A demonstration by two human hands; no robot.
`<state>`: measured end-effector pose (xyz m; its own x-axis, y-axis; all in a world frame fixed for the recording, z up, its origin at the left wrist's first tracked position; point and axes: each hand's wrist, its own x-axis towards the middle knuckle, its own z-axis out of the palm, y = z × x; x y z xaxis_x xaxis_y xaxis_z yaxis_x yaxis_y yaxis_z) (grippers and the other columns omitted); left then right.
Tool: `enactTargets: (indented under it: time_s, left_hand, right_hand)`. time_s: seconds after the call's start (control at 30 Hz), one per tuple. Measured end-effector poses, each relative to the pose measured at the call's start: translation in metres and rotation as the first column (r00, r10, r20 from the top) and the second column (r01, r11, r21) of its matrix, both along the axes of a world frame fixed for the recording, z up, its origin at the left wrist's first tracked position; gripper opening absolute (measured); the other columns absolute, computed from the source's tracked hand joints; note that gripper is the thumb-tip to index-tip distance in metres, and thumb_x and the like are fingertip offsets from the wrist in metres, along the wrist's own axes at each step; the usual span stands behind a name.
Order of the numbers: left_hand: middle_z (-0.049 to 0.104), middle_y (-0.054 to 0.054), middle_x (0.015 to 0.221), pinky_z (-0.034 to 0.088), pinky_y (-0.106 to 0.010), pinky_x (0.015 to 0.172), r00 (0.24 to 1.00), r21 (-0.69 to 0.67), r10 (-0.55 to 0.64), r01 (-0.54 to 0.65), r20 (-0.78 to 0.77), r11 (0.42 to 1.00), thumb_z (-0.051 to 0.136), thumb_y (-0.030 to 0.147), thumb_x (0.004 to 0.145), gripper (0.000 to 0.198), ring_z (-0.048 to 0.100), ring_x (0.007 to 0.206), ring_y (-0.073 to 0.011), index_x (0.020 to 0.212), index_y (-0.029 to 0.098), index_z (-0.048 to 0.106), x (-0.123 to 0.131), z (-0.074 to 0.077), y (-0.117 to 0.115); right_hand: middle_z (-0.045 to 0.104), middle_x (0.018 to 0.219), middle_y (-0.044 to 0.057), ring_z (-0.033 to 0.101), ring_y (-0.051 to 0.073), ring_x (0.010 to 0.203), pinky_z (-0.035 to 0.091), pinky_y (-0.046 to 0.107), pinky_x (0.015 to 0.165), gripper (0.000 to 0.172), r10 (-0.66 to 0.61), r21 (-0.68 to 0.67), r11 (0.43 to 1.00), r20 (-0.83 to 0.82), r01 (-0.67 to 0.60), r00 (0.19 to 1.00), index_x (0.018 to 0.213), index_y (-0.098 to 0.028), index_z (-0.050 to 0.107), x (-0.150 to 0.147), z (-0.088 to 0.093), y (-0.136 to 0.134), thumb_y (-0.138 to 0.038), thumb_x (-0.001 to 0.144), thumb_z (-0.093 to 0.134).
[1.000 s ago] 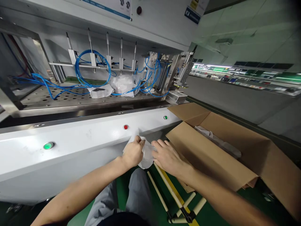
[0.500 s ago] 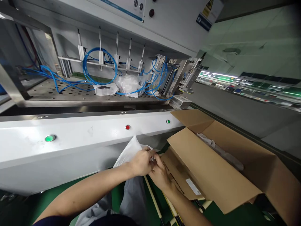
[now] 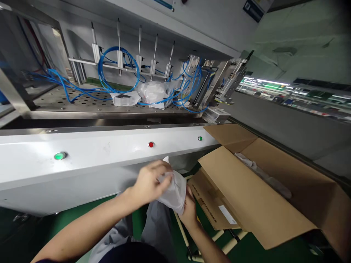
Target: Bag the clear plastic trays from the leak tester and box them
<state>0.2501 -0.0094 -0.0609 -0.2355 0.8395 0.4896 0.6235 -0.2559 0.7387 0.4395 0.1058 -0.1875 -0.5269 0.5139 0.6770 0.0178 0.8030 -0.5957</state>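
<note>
A white translucent bag (image 3: 173,191) hangs between my hands, above my lap. My right hand (image 3: 189,208) is closed on the bag's right side. My left hand (image 3: 153,180) is at the bag's upper left, its fingers curved and blurred by motion; whether they grip the bag cannot be made out. What the bag holds inside is hidden. Right of my hands stands an open cardboard box (image 3: 246,197) with a white wrapped item (image 3: 263,175) lying in it.
Ahead is a machine with a white front panel (image 3: 109,151), a red button (image 3: 150,144) and green buttons. On its perforated metal shelf (image 3: 90,106) lie blue tubes (image 3: 100,73) and plastic-wrapped parts (image 3: 153,93). Pale poles (image 3: 181,230) lie below the box.
My hands were together at the bag's edge and are now apart. My left hand has moved left and up, and the bag now hangs between them. The view has shifted slightly.
</note>
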Motion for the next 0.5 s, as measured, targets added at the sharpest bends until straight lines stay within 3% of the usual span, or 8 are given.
enactTargets:
  time_s: [0.07, 0.1, 0.17, 0.23, 0.27, 0.37, 0.5]
  left_hand:
    - [0.069, -0.013, 0.128, 0.059, -0.039, 0.094, 0.983, -0.106, 0.168, -0.16, 0.079, 0.982, 0.056, 0.049, 0.099, 0.041, 0.066, 0.117, -0.029, 0.122, 0.018, 0.07, -0.023, -0.004, -0.003]
    - [0.066, -0.014, 0.135, 0.059, -0.041, 0.095, 0.972, -0.208, 0.182, -0.149, 0.147, 0.967, 0.061, 0.054, 0.095, 0.051, 0.064, 0.122, -0.0316, 0.13, 0.018, 0.066, -0.031, -0.009, -0.003]
    - [0.062, -0.016, 0.143, 0.058, -0.043, 0.098, 0.917, -0.394, 0.082, 0.086, 0.391, 0.915, 0.07, 0.061, 0.089, 0.071, 0.062, 0.127, -0.0343, 0.144, 0.018, 0.057, -0.04, -0.024, -0.002]
    - [0.066, -0.017, 0.139, 0.057, -0.042, 0.101, 0.734, -0.4, 0.003, 0.367, 0.679, 0.84, 0.075, 0.064, 0.086, 0.077, 0.065, 0.125, -0.0339, 0.144, 0.016, 0.057, -0.037, -0.04, -0.002]
    - [0.068, -0.017, 0.135, 0.057, -0.042, 0.102, 0.622, -0.361, 0.004, 0.45, 0.783, 0.817, 0.076, 0.063, 0.085, 0.076, 0.066, 0.123, -0.0334, 0.141, 0.015, 0.058, -0.033, -0.047, -0.002]
    - [0.071, -0.018, 0.129, 0.058, -0.044, 0.102, 0.352, -0.266, 0.08, 0.521, 0.932, 0.811, 0.082, 0.061, 0.082, 0.073, 0.069, 0.118, -0.0338, 0.134, 0.013, 0.063, -0.021, -0.062, -0.001]
    - [0.073, -0.019, 0.124, 0.061, -0.044, 0.097, 0.149, -0.23, 0.176, 0.594, 0.973, 0.771, 0.087, 0.059, 0.076, 0.074, 0.072, 0.112, -0.0344, 0.127, 0.011, 0.066, -0.018, -0.076, 0.005]
  right_hand:
    - [0.063, 0.12, 0.012, 0.066, 0.031, 0.113, 0.062, 0.042, 0.09, 0.036, 0.06, -0.009, 0.998, -0.015, -0.06, 0.998, 0.128, -0.029, 0.067, 0.003, 0.004, -0.002, -0.023, 0.093, 0.069]
    - [0.064, 0.121, 0.012, 0.066, 0.032, 0.114, 0.061, 0.043, 0.092, 0.035, 0.082, -0.025, 0.996, -0.016, -0.082, 0.997, 0.126, -0.03, 0.069, 0.005, 0.006, -0.002, -0.023, 0.092, 0.07]
    - [0.064, 0.121, 0.011, 0.066, 0.033, 0.113, 0.062, 0.045, 0.092, 0.032, 0.096, -0.079, 0.992, -0.01, -0.096, 0.995, 0.124, -0.03, 0.07, 0.005, 0.01, -0.005, -0.026, 0.092, 0.069]
    - [0.066, 0.12, 0.013, 0.067, 0.033, 0.11, 0.063, 0.045, 0.088, 0.032, 0.069, -0.17, 0.983, -0.016, -0.071, 0.997, 0.129, -0.028, 0.066, 0.003, 0.014, -0.008, -0.029, 0.098, 0.057]
    - [0.067, 0.119, 0.014, 0.068, 0.033, 0.109, 0.064, 0.045, 0.085, 0.035, 0.053, -0.215, 0.975, -0.018, -0.055, 0.998, 0.133, -0.027, 0.063, 0.002, 0.015, -0.009, -0.029, 0.101, 0.051]
    - [0.068, 0.123, 0.015, 0.069, 0.033, 0.111, 0.065, 0.042, 0.087, 0.044, 0.045, -0.18, 0.983, 0.01, -0.043, 0.999, 0.144, -0.026, 0.055, 0.002, 0.014, -0.009, -0.03, 0.1, 0.054]
    - [0.066, 0.128, 0.016, 0.069, 0.033, 0.113, 0.064, 0.043, 0.094, 0.055, 0.09, 0.101, 0.99, 0.096, -0.1, 0.991, 0.144, -0.024, 0.057, 0.007, 0.005, 0.0, -0.033, 0.091, 0.071]
